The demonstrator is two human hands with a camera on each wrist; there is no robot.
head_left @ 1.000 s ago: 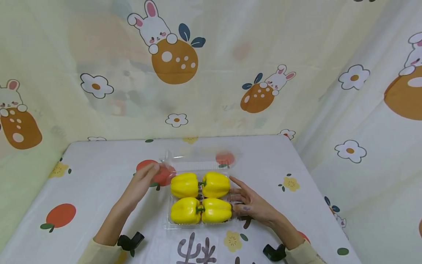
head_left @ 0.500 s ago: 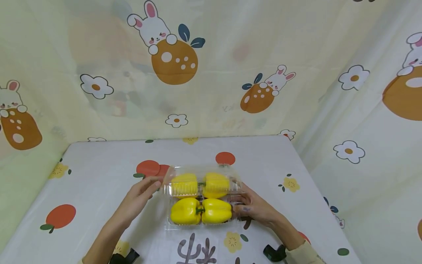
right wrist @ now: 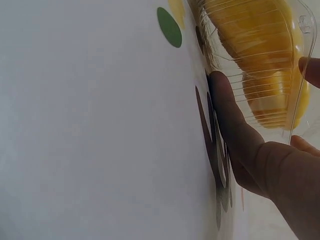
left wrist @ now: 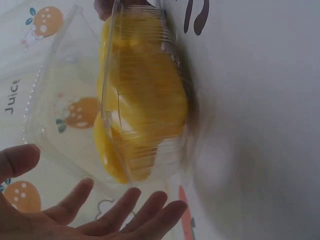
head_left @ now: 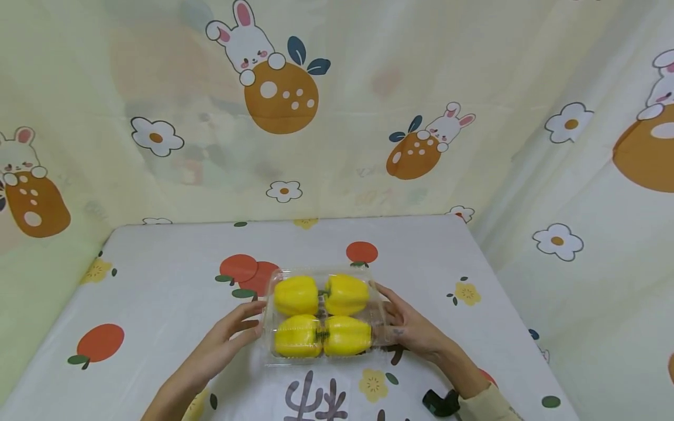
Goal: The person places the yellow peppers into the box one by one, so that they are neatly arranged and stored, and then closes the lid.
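Note:
A clear plastic clamshell box (head_left: 295, 362) lies on the table, holding several yellow bell peppers (head_left: 297, 295). Its see-through lid (left wrist: 37, 90) slants over the peppers in the left wrist view, its edge apart from the ribbed base. My left hand (head_left: 223, 339) is at the box's left side, fingers spread and extended, tips right by the lid's edge; nothing is gripped. On the right side, my right hand (head_left: 416, 330) rests against the box, thumb and fingers spread along its wall. In the right wrist view, one fingertip (right wrist: 310, 70) touches near the rim.
A white cloth with printed fruit and flowers covers the table (head_left: 174, 275). Printed curtains (head_left: 337, 164) stand behind it and at both sides. A black wrist-worn device (head_left: 441, 403) shows by the right sleeve (head_left: 487, 403).
The lid has swung from lying back behind the box forward over the peppers. My left hand came with it, moving toward me along the left side. The right hand has stayed at the box.

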